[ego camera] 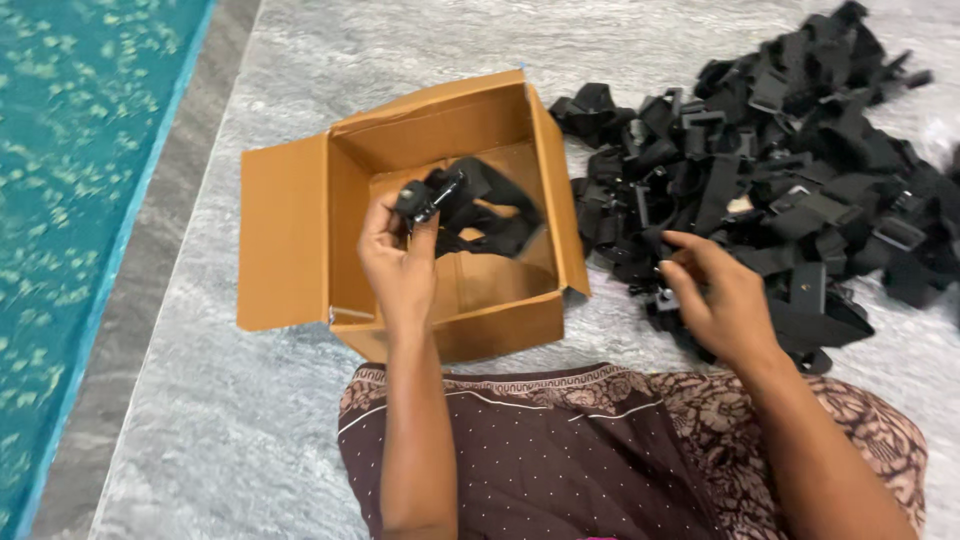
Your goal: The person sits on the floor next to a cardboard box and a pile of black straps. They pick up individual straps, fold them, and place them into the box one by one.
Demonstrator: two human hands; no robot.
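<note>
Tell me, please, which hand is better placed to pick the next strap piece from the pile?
The right hand, probably: its fingers already rest on the pile of black strap pieces, while the left hand holds a black strap piece over the open cardboard box.

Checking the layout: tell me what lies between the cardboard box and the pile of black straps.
In the head view, only bare grey floor separates the cardboard box from the pile of black straps.

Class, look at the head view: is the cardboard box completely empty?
No, black strap pieces already lie inside the open cardboard box, and the left hand holds another over it.
</note>
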